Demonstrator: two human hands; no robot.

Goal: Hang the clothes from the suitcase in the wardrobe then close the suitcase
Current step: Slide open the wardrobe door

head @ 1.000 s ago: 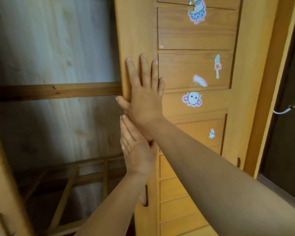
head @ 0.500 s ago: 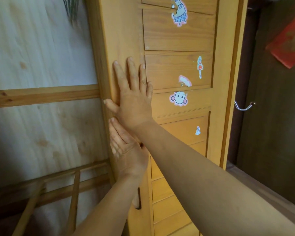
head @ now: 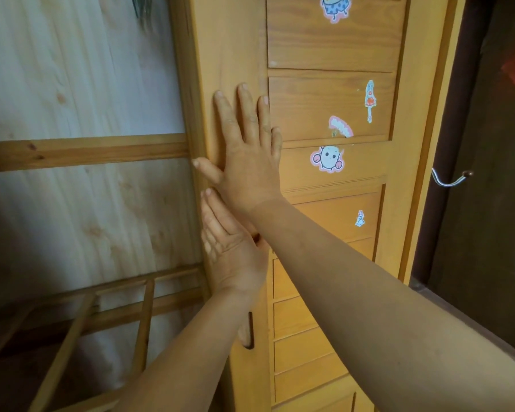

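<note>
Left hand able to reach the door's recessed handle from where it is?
Probably yes: the left hand lies flat on the wardrobe door, with the recessed handle just below by its forearm, nothing between.

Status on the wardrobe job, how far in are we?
Done: nothing that shows; no clothes, hangers or suitcase are in view. In hand: the right hand and the left hand lie flat, fingers straight, on the yellow wooden wardrobe door with cartoon stickers, beside the open pale wood interior. Left, as far as the view shows: hanging the clothes and closing the suitcase.

Home bedroom: sticker-covered wooden wardrobe [head: 333,203].
</note>
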